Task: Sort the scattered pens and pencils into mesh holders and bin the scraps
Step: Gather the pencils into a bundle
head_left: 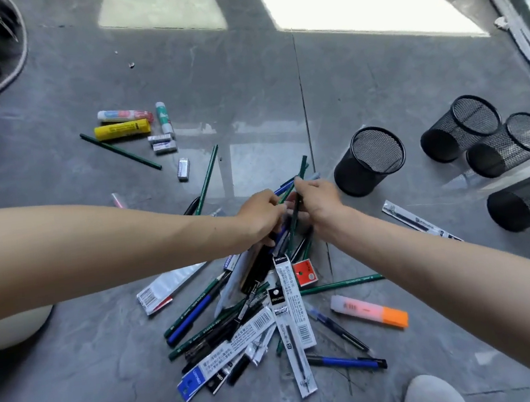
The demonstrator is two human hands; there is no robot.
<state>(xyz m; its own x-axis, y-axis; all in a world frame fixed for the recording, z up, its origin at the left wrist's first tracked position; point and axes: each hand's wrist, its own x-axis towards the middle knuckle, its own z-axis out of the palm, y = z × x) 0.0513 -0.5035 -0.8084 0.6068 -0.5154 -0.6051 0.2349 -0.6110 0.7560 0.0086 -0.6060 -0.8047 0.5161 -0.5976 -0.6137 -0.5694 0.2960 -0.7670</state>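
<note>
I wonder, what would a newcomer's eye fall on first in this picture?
The tangled pile of pens, pencils and packets on the grey floor, where the left hand and right hand meet, the right pinching a green pencil. Four mesh holders stand to its right; an orange highlighter lies beside the pile.

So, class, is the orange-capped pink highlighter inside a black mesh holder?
No, the highlighter lies on the grey floor, outside the black mesh holders.

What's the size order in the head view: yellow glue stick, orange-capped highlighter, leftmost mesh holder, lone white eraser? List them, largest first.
1. leftmost mesh holder
2. orange-capped highlighter
3. yellow glue stick: close to the highlighter, which lies nearer the camera, so that pair is unsure
4. lone white eraser
</note>
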